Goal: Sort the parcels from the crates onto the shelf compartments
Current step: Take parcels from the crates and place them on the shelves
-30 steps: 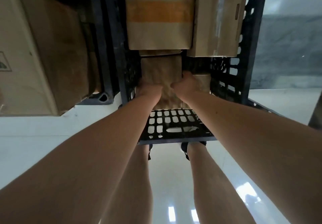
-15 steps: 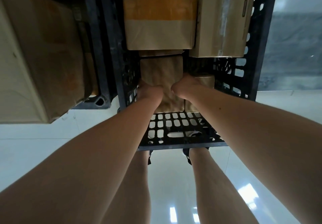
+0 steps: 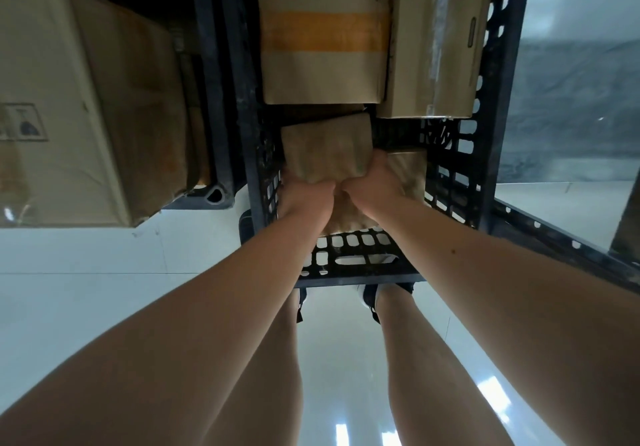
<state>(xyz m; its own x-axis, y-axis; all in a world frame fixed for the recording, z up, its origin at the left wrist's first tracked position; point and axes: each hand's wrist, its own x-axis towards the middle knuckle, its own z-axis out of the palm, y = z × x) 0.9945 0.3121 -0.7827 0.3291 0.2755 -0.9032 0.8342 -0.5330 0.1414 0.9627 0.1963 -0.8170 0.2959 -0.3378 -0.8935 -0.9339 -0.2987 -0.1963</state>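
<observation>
Left grip [image 3: 304,196] and right grip [image 3: 372,185] both clench my brown parcel [image 3: 325,147] inside crate [image 3: 485,175]; boxes [image 3: 322,64] just beyond grips may snag it, parcel slips.

Matt brown paper parcel [image 3: 325,147], black perforated plastic crate [image 3: 464,175], glossy floor [image 3: 86,262]

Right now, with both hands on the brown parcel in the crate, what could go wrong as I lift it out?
1. Your left hand and right hand grip the brown parcel only at its near end; the crumpled wrap may sag or tear.
2. Its far end sits close to the orange-taped box, so it might snag.
3. The right hand lies beside a small parcel and could drag it along.
</observation>
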